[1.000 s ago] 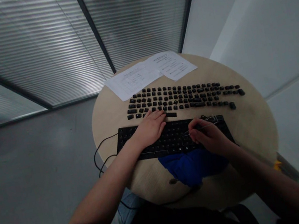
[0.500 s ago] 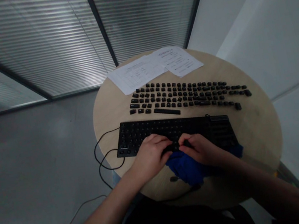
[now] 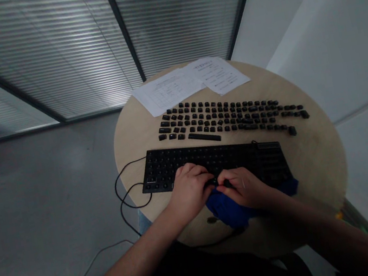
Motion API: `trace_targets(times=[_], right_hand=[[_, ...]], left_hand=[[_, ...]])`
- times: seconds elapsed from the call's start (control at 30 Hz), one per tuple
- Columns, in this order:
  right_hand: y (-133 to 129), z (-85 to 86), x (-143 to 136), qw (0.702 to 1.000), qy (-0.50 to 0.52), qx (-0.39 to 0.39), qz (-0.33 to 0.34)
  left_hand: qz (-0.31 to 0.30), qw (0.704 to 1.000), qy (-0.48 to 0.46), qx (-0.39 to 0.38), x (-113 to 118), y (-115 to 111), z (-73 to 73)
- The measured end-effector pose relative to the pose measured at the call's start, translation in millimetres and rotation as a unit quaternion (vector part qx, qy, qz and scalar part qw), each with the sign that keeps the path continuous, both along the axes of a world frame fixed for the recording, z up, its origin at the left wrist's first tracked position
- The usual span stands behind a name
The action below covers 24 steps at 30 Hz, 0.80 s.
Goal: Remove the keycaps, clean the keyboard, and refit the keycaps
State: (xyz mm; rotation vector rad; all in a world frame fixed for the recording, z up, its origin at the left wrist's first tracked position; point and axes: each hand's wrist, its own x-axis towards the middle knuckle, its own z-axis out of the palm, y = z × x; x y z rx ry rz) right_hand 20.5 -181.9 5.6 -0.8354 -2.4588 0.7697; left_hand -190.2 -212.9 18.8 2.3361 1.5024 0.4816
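Note:
A black keyboard (image 3: 204,155) with its keycaps removed lies across the table in front of me. Over the keyboard's near edge, left of its middle, my left hand (image 3: 191,184) is closed, with its fingers bent and thumb drawn in. My right hand (image 3: 243,186) is closed just beside it, thumb and forefinger pinched together at the same edge. Whatever the fingertips hold is too small and dark to make out. A crumpled blue cloth (image 3: 227,208) lies under and beside my right hand, against the keyboard's near side.
Rows of loose black keycaps (image 3: 214,116) are laid out beyond the keyboard, with the long space bar (image 3: 204,137) nearest. Printed papers (image 3: 192,81) lie at the far edge of the round wooden table (image 3: 317,158). A black cable (image 3: 120,193) loops off the left side.
The fingertips have shifted slightly closer together, my right hand moving a little left. Both stay closed at the keyboard's near edge. The keyboard and keycaps look unmoved.

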Motion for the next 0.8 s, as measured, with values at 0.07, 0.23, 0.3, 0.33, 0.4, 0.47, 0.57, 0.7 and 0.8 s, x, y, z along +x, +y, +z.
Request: trace_targets(times=[0.07,0.23,0.3,0.33,0.4,0.47,0.57,0.7,0.8], right_hand=[[0,0.6,0,1.000,0.009,0.003,0.005],[2,-3.9,6,0.995,0.087,-0.042,-0.010],[1,-9.9,8,0.987,0.135,-0.072,-0.052],[0,-13.1,8,0.980,0.161,-0.090,-0.075],[-2,-18.0,8,0.965,0.208,-0.118,-0.110],[-3,-17.7,10,0.959,0.227,-0.118,-0.118],[2,-4.0,20,0.955,0.247,-0.075,-0.149],[19,24.1,48,0.892,0.356,0.006,-0.278],[32,33.5,64,0.847,0.409,0.039,-0.337]], left_hand=[[0.000,1.000,-0.006,0.003,0,0,0.2],[0.010,1.000,-0.022,-0.001,1,-1,1.8],[0.022,0.999,-0.040,-0.017,3,0,4.9],[0.028,0.998,-0.051,-0.026,4,1,7.3],[0.036,0.996,-0.072,-0.044,5,4,13.9],[0.037,0.995,-0.082,-0.052,4,12,22.8],[0.025,0.994,-0.093,-0.042,1,34,38.4],[0.030,0.997,-0.067,0.000,9,81,49.2],[0.054,0.998,0.009,0.034,33,113,38.9]])
